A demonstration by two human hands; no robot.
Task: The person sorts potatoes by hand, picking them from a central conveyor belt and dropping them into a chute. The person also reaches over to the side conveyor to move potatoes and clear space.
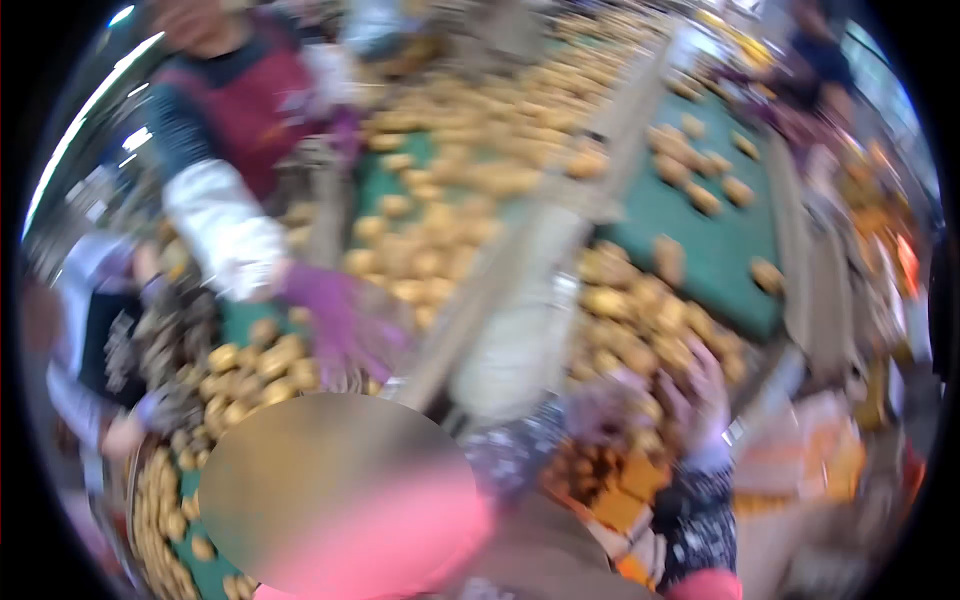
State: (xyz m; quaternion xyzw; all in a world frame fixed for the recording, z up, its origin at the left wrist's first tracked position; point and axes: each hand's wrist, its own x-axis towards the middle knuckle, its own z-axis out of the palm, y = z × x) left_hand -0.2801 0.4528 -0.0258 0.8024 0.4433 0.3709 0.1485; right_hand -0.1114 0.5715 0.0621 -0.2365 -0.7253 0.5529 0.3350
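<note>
Yellow potatoes (620, 300) blurred, right hand (703, 392) fingers spread over them, left hand (598, 405) fingers unreadable

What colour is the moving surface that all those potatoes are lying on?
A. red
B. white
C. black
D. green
D: the belt shows plain green wherever it is bare between the potatoes, on the right side and in the patches on the left side alike.
</note>
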